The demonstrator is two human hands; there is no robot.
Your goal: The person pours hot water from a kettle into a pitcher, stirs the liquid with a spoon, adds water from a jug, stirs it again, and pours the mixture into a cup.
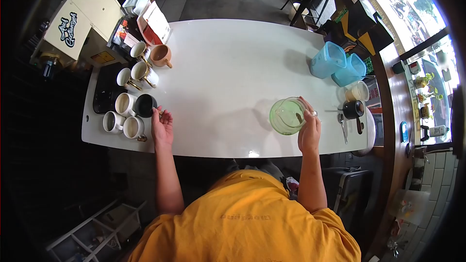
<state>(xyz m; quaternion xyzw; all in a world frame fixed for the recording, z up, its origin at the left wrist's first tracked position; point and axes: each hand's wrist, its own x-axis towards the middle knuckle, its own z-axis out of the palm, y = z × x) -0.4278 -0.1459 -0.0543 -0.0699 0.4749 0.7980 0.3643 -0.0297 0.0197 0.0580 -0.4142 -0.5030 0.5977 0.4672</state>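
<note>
Over the right-hand part of the white tabletop (228, 77), a green glass container (285, 116) was held in the right hand (309, 128). It was grasped from its right side, with the fingers laid along its rim and wall, so that the container was placed to the left of the palm. Whether its base was rested on the tabletop could not be told.

By the left end of the tabletop, the black mug (144, 106) was touched by the fingers of the left hand (163, 122). The palm was turned upward and the fingers were loosely curled; whether the mug's handle was gripped could not be told. The mug was located just to the upper left of that hand, among several white mugs (132, 127). Farther up, a terracotta mug (159, 55) was placed beside another white one.

Well apart from these, toward the right edge, two blue containers (328, 62) were set side by side. Below them a cream-coloured cup (357, 91) and a small dark pot (353, 109) were placed close together. A metal spoon (342, 128) was laid near the pot, between it and the right hand.
</note>
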